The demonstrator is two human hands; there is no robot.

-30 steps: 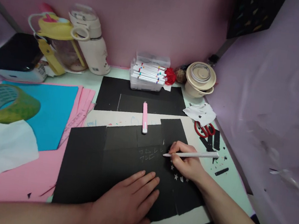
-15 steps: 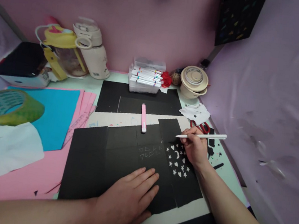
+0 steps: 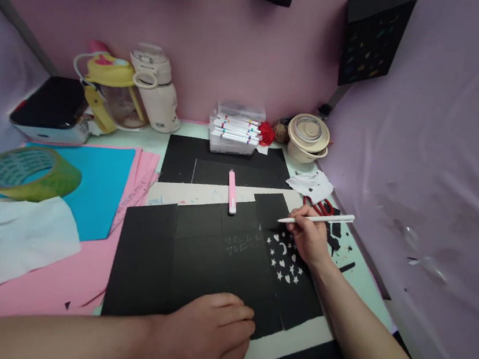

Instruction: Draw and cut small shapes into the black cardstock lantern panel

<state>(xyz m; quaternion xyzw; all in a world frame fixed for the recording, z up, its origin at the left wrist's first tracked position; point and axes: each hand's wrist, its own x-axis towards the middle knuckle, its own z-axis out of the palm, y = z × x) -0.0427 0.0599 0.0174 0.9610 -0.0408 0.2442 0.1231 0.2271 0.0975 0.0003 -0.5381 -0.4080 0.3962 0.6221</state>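
Right hand [image 3: 308, 241]: grip closed round white pen [image 3: 326, 218], tip over black paper [image 3: 195, 255], just beyond star-and-heart cutouts [image 3: 284, 261]. Left hand [image 3: 206, 338]: palm down on the paper's near edge, fingers loosely bent, holding nothing. Pink cutter [image 3: 232, 191] lies farther back.

Matt black paper [image 3: 195, 255] lies beside a smooth white plastic pen [image 3: 317, 218] and a glossy tape roll [image 3: 31, 172].

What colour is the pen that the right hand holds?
The pen is white; the head view shows it best.
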